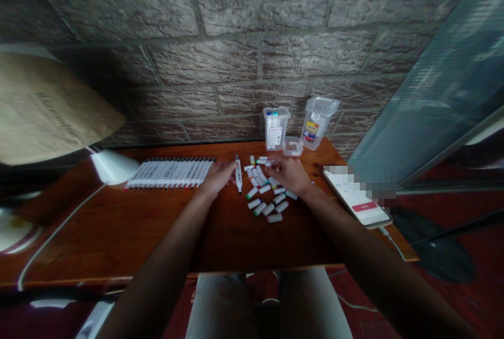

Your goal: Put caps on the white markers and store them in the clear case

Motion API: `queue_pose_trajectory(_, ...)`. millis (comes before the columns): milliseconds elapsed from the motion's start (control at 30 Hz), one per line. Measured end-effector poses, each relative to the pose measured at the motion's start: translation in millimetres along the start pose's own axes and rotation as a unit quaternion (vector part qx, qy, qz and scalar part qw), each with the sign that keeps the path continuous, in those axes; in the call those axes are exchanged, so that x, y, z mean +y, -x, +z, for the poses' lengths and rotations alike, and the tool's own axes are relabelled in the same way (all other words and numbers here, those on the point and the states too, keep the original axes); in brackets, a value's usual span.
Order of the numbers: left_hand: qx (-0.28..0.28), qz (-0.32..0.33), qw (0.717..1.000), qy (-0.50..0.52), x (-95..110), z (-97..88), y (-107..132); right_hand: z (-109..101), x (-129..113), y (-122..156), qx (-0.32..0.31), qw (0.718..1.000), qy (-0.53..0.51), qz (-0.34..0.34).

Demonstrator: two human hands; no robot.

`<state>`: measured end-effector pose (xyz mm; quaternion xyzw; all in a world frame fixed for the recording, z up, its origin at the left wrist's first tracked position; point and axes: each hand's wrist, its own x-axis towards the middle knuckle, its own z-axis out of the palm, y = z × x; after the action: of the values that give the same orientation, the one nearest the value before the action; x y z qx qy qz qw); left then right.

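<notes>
My left hand (220,175) is closed on a white marker (238,175) with dark tips, tilted close to upright between thumb and fingers. Left of that hand lies a long row of similar white markers (169,173), side by side. A loose heap of short white caps (269,209) with coloured ends covers the middle of the table. My right hand (291,173) reaches over the far side of the heap, fingers bent together around a white cap (268,162). The fingers partly hide that cap and some others.
At the back stand a clear plastic box (276,128) with a few markers inside and an open clear box (317,124). A small clear lid (293,146) lies between them. A phone (360,197) with a cable rests at right. A lamp (114,166) stands at left.
</notes>
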<state>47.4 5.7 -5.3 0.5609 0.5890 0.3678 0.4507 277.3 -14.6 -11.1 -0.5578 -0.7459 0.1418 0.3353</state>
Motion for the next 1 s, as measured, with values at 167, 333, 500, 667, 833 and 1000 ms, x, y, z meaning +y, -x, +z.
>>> queue_pose_trajectory(167, 0.011, -0.042, 0.996, 0.079, 2.7, -0.7, 0.5, 0.7, -2.3, 1.0, -0.025, 0.998, 0.051, 0.037)
queue_pose_trajectory(333, 0.015, -0.058, 0.987, 0.151, 4.6, 1.4, 2.6, 0.1, -3.8, 1.6, -0.054, 0.995, 0.084, 0.020)
queue_pose_trajectory(500, 0.002, -0.058, 0.982, 0.178, 4.1, 3.3, 1.2, -2.2, -7.2, 2.5, -0.053, 0.993, 0.098, 0.026)
queue_pose_trajectory(667, -0.013, -0.060, 0.979, 0.196, 4.1, 5.0, 0.2, -1.4, -3.5, 2.1, -0.044, 0.996, 0.075, 0.014)
queue_pose_trajectory(833, -0.014, -0.067, 0.978, 0.197, 5.4, 5.8, 1.0, 1.7, 2.1, 0.5, -0.037, 0.998, 0.050, 0.003)
queue_pose_trajectory(1000, -0.019, -0.073, 0.976, 0.206, 5.7, 7.2, 1.6, 2.7, 3.6, 0.6, -0.034, 0.999, 0.024, 0.007)
